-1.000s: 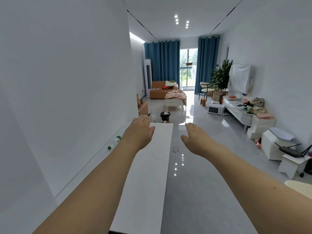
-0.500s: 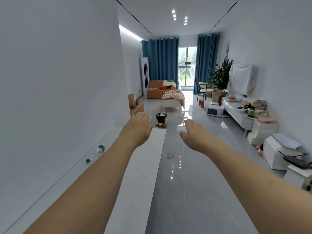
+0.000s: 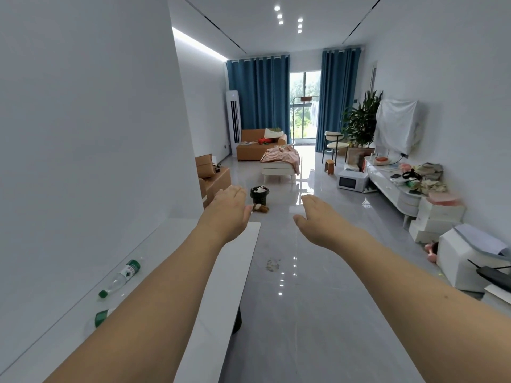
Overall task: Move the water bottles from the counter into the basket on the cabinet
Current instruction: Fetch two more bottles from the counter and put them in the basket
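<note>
A clear water bottle [image 3: 120, 278] with a green cap and label lies on its side on the white counter [image 3: 215, 297], close to the left wall. Nearer to me, a second bottle [image 3: 101, 318] shows only its green end, the rest hidden behind my left forearm. My left hand [image 3: 229, 210] is stretched out flat above the counter's far end, fingers apart, holding nothing. My right hand [image 3: 318, 217] reaches out over the floor, also flat and holding nothing. No basket or cabinet for it is recognisable in view.
A white wall runs along the left. Beyond the counter lie a black bin [image 3: 259, 194], a small toy [image 3: 260, 208], sofas and a low bed. Along the right wall stand a white TV cabinet [image 3: 392, 186], a microwave [image 3: 351, 182] and white boxes [image 3: 467, 258].
The view has shifted forward along the counter; the bottle appears lower and nearer, and a second bottle's green end has come into view. Both hands stay outstretched and hold nothing.
</note>
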Tool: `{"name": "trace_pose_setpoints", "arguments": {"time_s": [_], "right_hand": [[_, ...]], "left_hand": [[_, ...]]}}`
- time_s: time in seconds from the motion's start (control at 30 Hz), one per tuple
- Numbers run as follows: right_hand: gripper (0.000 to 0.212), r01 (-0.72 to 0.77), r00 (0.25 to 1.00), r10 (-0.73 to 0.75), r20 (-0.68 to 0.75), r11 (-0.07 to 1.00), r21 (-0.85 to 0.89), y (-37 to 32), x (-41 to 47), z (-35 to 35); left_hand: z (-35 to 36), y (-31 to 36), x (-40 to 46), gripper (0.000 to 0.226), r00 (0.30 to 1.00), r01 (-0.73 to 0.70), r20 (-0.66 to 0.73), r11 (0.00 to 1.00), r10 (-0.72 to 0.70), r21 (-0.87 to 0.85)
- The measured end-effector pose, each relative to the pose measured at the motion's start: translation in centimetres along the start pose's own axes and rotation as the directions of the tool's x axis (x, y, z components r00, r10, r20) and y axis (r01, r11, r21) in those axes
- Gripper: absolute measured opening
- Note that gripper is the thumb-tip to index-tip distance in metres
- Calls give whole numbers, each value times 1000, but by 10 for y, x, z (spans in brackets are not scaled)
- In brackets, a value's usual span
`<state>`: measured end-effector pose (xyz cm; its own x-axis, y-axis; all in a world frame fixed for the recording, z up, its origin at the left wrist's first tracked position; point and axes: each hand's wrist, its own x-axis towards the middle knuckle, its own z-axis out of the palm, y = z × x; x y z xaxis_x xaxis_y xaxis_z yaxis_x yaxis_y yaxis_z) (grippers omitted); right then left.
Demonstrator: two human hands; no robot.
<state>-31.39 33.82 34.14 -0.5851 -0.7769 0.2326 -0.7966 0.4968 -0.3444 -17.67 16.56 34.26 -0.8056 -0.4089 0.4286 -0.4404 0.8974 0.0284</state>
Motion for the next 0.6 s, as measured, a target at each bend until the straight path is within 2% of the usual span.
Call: {"name": "trace_pose_setpoints", "arguments": {"time_s": [0.17,0.43,0.6], "right_hand": [[43,-3,1000,3,2,1000,0,33,70,13],[49,-47,999,47,-19,999,-20,80,196,17],[49,-73,997,73,9,997,-15,116,255,25]], "left_hand": [[35,-17,69,48,1000,-7,-21,1000,7,11],[84,-45,196,39,999,-22,-35,1000,22,-7],[118,-45,263,43,999,-35,-6,999,35,2]]}}
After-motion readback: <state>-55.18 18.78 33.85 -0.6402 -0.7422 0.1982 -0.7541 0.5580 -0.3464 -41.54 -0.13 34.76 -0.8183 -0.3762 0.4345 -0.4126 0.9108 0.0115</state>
